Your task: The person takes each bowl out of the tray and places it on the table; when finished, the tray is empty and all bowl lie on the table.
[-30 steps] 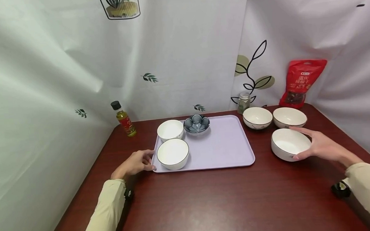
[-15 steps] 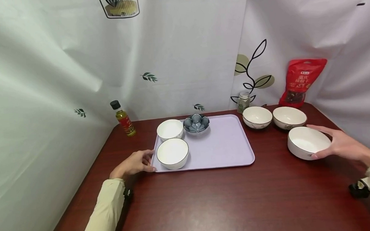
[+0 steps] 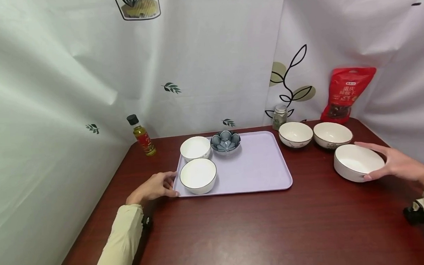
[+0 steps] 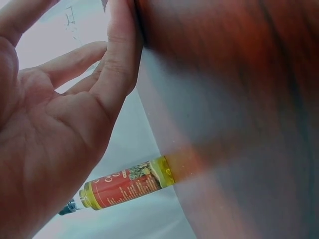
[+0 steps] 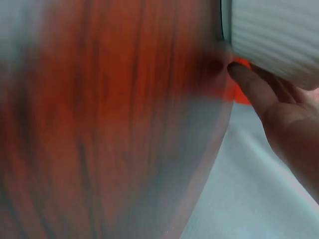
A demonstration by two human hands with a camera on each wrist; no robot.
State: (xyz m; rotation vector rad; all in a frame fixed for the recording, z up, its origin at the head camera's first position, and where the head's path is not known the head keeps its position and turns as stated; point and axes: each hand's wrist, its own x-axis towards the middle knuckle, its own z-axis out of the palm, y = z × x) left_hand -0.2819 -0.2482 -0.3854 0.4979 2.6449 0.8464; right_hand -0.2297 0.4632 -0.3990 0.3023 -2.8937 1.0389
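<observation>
On the right side of the table, my right hand (image 3: 404, 164) grips a white straight-sided bowl (image 3: 354, 178) by its right side, thumb low in front and fingers at the far side. The right wrist view shows its ribbed wall (image 5: 274, 37) and part of the hand (image 5: 284, 112). My left hand (image 3: 156, 187) holds the left front corner of a lilac tray (image 3: 255, 166). In the left wrist view the palm and fingers show, but the tray does not. Two white bowls, a near one (image 3: 198, 176) and a far one (image 3: 195, 148), and a dark flower-shaped bowl (image 3: 225, 141) stand on the tray.
Two more white bowls, left (image 3: 295, 134) and right (image 3: 333, 135), stand behind the gripped one. A small glass jar (image 3: 279, 117) and a red pouch (image 3: 347, 94) are at the back. An oil bottle (image 3: 144, 139) stands back left. Cloth walls border the table (image 3: 264, 232).
My right hand has moved to the right with the bowl, away from the tray. My left hand has stayed at the tray's corner.
</observation>
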